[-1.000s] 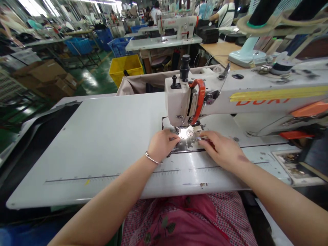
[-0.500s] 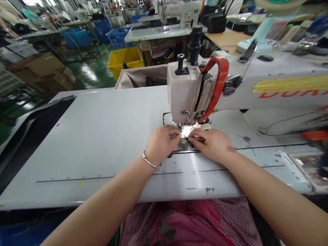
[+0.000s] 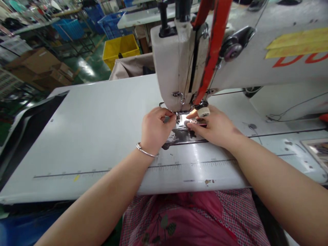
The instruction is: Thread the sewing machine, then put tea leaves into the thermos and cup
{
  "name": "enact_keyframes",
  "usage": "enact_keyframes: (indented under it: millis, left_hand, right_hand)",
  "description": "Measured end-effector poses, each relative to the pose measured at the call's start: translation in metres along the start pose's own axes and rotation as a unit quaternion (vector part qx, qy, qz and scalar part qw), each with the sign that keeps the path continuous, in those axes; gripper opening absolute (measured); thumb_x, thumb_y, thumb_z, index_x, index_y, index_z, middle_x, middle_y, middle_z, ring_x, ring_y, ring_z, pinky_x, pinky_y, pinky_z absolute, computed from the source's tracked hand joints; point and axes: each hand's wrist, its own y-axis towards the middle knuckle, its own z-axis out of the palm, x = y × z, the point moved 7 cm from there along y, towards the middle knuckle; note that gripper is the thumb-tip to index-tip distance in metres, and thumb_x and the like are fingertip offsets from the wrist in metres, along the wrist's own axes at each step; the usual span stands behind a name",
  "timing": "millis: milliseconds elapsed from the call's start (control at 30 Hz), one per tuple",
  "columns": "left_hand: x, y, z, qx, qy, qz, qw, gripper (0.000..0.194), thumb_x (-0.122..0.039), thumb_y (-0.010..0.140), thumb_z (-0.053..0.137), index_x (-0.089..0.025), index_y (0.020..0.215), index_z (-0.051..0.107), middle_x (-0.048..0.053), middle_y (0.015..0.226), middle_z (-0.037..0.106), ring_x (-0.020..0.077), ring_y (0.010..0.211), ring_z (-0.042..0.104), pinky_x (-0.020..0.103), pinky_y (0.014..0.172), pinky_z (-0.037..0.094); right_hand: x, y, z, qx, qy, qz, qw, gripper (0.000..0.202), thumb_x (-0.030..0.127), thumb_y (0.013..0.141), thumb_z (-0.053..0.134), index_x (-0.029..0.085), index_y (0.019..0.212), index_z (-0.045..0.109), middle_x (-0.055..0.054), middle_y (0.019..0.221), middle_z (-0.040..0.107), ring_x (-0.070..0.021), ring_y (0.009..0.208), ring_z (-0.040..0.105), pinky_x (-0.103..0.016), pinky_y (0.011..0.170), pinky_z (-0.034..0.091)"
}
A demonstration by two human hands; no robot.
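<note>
Working beside the presser foot (image 3: 178,119) of the sewing machine (image 3: 167,65), my left hand (image 3: 155,128) is pinched narrow, contents unclear; whether my right hand (image 3: 217,127), opposite, grips anything I can't tell. Setup looks unfinished; no stitching shows.

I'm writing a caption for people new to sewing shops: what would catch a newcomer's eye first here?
Probably the bright red bar on the head of the white sewing machine, right of centre. Just below, the left hand and right hand flank the brightly lit needle area. Farther back, left of the machine, a yellow bin stands out.
</note>
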Motion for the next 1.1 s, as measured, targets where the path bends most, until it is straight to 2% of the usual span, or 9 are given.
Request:
enact_keyframes:
  millis: [133,333,733,1100]
  left_hand:
    - [-0.006,-0.001,0.002,-0.008,0.001,0.002,1.0,0.005,-0.016,0.074,0.069,-0.016,0.07,0.068,-0.002,0.065,0.058,0.0082,0.058,0.048,0.024,0.057,0.037]
    - [-0.013,-0.004,0.003,-0.032,0.013,0.004,0.999,0.007,-0.015,0.073,0.069,-0.016,0.066,0.065,-0.003,0.061,0.053,0.0084,0.057,0.047,0.023,0.056,0.037]
    - [-0.02,-0.009,0.01,-0.062,0.049,0.052,0.995,0.009,-0.012,0.072,0.067,-0.016,0.065,0.062,-0.003,0.059,0.049,0.0094,0.058,0.046,0.025,0.058,0.035]
    - [-0.029,-0.014,0.013,-0.047,0.061,0.078,0.994,0.01,-0.015,0.077,0.065,-0.017,0.067,0.065,-0.003,0.058,0.045,0.0094,0.058,0.045,0.025,0.057,0.033]
  right_hand:
    - [-0.004,-0.001,-0.002,-0.014,0.003,-0.015,1.0,0.02,0.034,0.089,0.062,0.018,0.1,0.068,-0.007,0.103,0.06,-0.0211,0.095,0.057,-0.032,0.082,0.046]
    - [-0.006,-0.002,-0.005,-0.013,0.044,0.001,0.999,0.017,0.031,0.088,0.063,0.019,0.099,0.069,-0.005,0.103,0.06,-0.0194,0.092,0.058,-0.029,0.077,0.046]
    - [-0.012,-0.004,-0.004,0.004,0.049,0.02,0.999,0.014,0.026,0.085,0.065,0.018,0.095,0.069,-0.005,0.1,0.06,-0.0162,0.083,0.056,-0.026,0.07,0.045]
    - [-0.017,-0.005,-0.004,0.011,0.052,0.042,0.998,0.013,0.027,0.084,0.066,0.017,0.091,0.07,-0.004,0.093,0.059,-0.014,0.076,0.055,-0.026,0.067,0.041]
